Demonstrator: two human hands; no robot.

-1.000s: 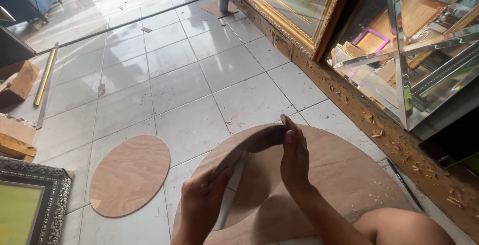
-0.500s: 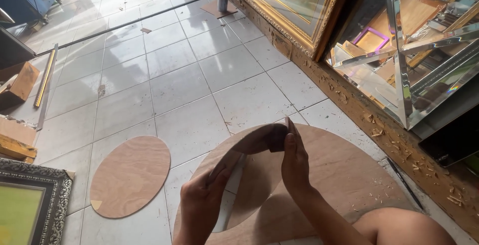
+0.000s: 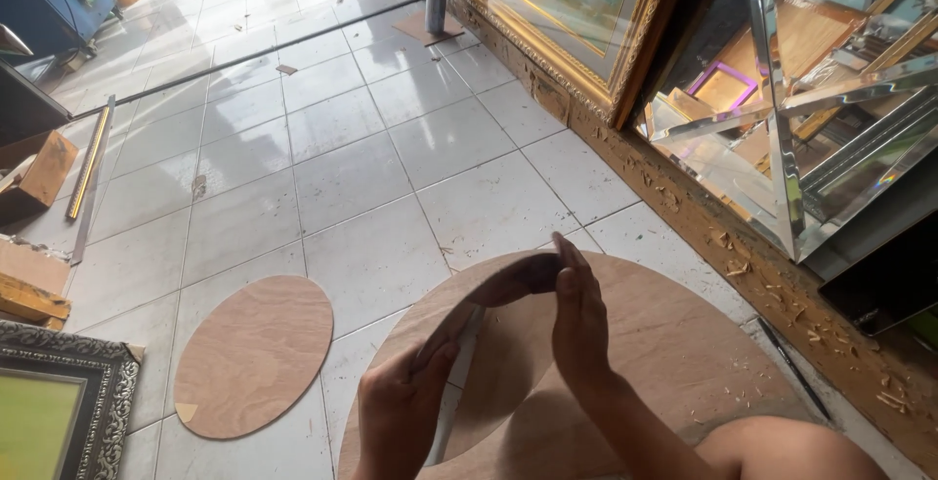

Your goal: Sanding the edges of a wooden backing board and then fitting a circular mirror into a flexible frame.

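Both hands hold a thin curved wooden strip (image 3: 489, 294): left hand (image 3: 401, 412) fingers pinch its lower end, right hand (image 3: 578, 319) fingers pressed together against its upper end, above a round plywood board (image 3: 684, 343)

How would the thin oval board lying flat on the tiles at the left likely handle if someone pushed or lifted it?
The small oval board looks thin and lies flat, so it would probably slide easily on the glossy floor tiles. It seems light, likely with slight flex. With no raised edge showing, lifting it may need a fingernail underneath.
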